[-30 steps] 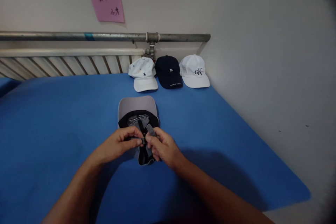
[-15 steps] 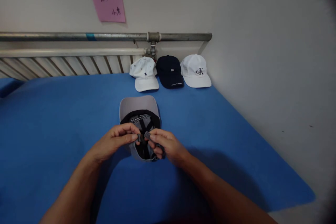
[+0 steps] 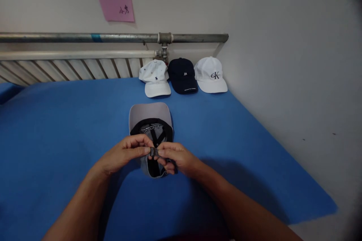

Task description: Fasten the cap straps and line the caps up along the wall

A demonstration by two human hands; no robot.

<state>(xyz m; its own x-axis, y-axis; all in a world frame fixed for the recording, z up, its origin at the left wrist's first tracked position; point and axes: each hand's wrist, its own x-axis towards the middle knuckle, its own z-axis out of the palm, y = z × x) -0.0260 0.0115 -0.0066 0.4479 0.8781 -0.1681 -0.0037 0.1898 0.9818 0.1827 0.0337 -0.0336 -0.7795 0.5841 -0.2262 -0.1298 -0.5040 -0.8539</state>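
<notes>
A grey baseball cap (image 3: 149,112) lies upside down on the blue surface, brim pointing away from me and its dark inside showing. Over its back edge, my left hand (image 3: 128,150) pinches a small dark buckle (image 3: 152,152) between thumb and fingers. My right hand (image 3: 177,156) pinches the end of the cap's dark strap (image 3: 156,152) right up against the buckle. Whether the strap end is inside the buckle, I cannot tell. Fingers hide part of the cap's back rim.
Behind the grey cap stand a white cap with a small horse logo (image 3: 157,89), a navy cap (image 3: 182,81) and a white cap with large letters (image 3: 212,86). Beyond them run a metal pipe (image 3: 127,38) and a radiator (image 3: 76,69). A pink paper (image 3: 113,0) hangs on the wall.
My right hand has brought the strap end left to the buckle, closing the gap between them. My left hand keeps its pinch on the buckle. The view has shifted slightly.
</notes>
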